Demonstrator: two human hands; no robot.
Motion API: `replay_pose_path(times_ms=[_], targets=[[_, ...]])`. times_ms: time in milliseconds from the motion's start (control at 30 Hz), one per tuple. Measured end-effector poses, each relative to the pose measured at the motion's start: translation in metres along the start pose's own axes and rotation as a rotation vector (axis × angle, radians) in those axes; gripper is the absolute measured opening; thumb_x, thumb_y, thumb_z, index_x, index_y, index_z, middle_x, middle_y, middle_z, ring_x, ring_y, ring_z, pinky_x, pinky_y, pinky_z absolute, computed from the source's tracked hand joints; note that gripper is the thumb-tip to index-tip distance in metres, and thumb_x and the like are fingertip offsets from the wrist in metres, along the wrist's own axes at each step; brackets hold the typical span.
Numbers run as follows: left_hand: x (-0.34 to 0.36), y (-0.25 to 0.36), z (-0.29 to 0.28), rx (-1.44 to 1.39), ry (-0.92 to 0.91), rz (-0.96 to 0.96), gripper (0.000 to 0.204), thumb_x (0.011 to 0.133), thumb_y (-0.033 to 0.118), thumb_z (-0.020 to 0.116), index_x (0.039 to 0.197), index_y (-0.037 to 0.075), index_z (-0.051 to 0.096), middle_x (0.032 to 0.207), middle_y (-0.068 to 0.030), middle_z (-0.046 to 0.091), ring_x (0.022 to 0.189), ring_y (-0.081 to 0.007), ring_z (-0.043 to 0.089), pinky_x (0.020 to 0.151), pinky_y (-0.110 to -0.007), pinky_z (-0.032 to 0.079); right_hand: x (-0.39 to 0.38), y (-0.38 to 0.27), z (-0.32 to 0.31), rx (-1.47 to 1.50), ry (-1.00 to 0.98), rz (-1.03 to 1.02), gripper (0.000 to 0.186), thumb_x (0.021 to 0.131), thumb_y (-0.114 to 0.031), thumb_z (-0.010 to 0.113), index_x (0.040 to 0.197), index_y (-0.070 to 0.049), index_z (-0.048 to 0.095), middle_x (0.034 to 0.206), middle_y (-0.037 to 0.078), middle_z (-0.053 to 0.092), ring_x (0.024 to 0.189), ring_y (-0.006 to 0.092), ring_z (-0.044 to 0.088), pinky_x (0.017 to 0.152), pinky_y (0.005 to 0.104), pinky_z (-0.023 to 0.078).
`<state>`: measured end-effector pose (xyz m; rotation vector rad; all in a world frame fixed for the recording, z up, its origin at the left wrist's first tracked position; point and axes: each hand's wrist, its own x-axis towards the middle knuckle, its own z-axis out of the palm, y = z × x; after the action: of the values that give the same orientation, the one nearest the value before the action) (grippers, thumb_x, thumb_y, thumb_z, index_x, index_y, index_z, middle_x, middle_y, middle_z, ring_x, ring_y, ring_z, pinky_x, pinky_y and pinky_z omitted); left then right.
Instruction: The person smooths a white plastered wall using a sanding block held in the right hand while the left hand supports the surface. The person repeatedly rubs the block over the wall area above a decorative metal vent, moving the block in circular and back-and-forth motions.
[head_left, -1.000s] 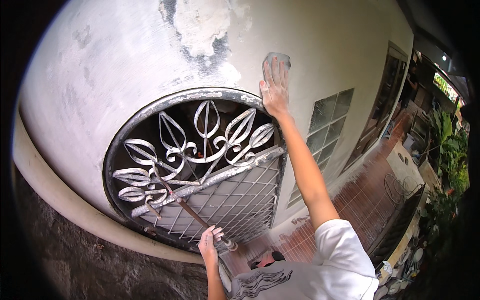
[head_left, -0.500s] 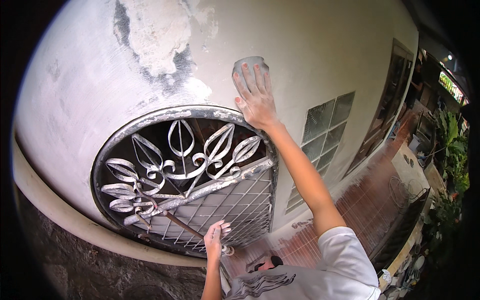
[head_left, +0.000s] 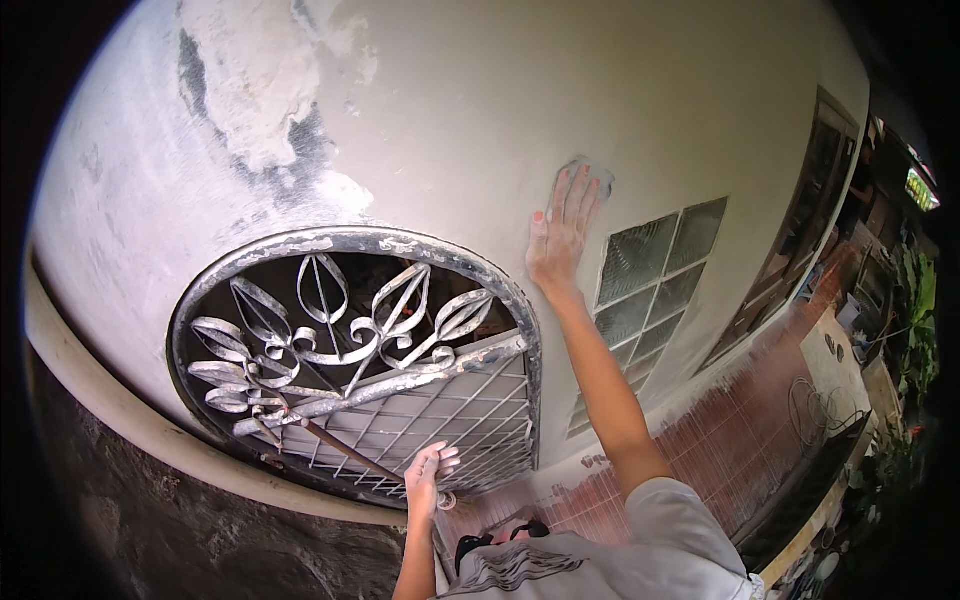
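My right hand (head_left: 560, 230) reaches up to the pale plastered wall, fingers stretched over a grey sheet of sandpaper (head_left: 606, 178) and holding it flat to the surface. Only the sheet's edges show around the fingertips. Lower down, my left hand (head_left: 428, 474) is in front of the metal gate, its fingers loosely bent and a little apart. White dust coats those fingers, and nothing shows in them. A brown rod (head_left: 350, 447) runs across the gate behind this hand; I cannot see them touch.
An arched gate frame (head_left: 400, 243) holds white scrolled ironwork (head_left: 330, 350) above a diagonal lattice. Bare, rough plaster (head_left: 262, 120) marks the wall at upper left. Right of my right hand is a glass-block window (head_left: 655, 275). Dusty red tiles (head_left: 720, 440), a coiled cable (head_left: 815, 410) and plants (head_left: 915, 300) lie farther right.
My right hand has moved the sandpaper rightward and down along the wall, closer to the glass-block window. The view has shifted slightly; my left hand stays in much the same pose.
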<state>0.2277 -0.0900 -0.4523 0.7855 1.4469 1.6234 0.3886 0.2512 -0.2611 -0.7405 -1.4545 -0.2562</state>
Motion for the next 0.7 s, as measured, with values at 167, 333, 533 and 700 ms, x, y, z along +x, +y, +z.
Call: replay_pose_path(times_ms=[167, 333, 533, 700], targets=[[0.004, -0.001, 0.006, 0.029, 0.022, 0.006, 0.032, 0.107, 0.023, 0.051, 0.124, -0.001, 0.063, 0.111, -0.0153, 0.073, 0.093, -0.0205, 0.072, 0.083, -0.03, 0.054, 0.004, -0.031, 0.006, 0.099, -0.249, -0.286, 0.063, 0.105, -0.041, 0.036, 0.158, -0.008, 0.033, 0.165, 0.022, 0.022, 0.151, 0.0495, 0.015, 0.122, 0.0605, 0.012], [0.015, 0.014, 0.002, 0.124, 0.055, 0.058, 0.032, 0.107, 0.023, 0.051, 0.124, -0.002, 0.063, 0.111, -0.0153, 0.073, 0.096, -0.0193, 0.071, 0.083, -0.03, 0.054, -0.058, -0.007, -0.002, 0.032, -0.172, -0.073, 0.062, 0.107, -0.043, 0.028, 0.157, -0.007, 0.034, 0.165, 0.022, 0.022, 0.152, 0.048, 0.015, 0.123, 0.0581, 0.011], [0.066, 0.14, 0.009, 0.713, 0.027, 0.74, 0.022, 0.098, 0.002, 0.055, 0.114, 0.0, 0.07, 0.108, -0.0143, 0.075, 0.096, -0.0224, 0.072, 0.089, -0.034, 0.053, 0.005, 0.009, 0.003, 0.067, 0.131, 0.315, 0.064, 0.108, -0.041, 0.029, 0.161, -0.006, 0.022, 0.168, 0.022, 0.012, 0.153, 0.0482, 0.007, 0.123, 0.0583, 0.006], [0.106, 0.301, 0.067, 1.119, 0.148, 1.514, 0.044, 0.084, -0.009, 0.059, 0.126, 0.004, 0.065, 0.113, -0.0133, 0.072, 0.115, -0.0303, 0.063, 0.099, -0.041, 0.045, 0.069, -0.072, 0.026, -0.04, 0.032, -0.116, 0.068, 0.103, -0.042, 0.043, 0.159, -0.007, 0.029, 0.167, 0.022, 0.018, 0.152, 0.0477, 0.014, 0.122, 0.0581, 0.013]])
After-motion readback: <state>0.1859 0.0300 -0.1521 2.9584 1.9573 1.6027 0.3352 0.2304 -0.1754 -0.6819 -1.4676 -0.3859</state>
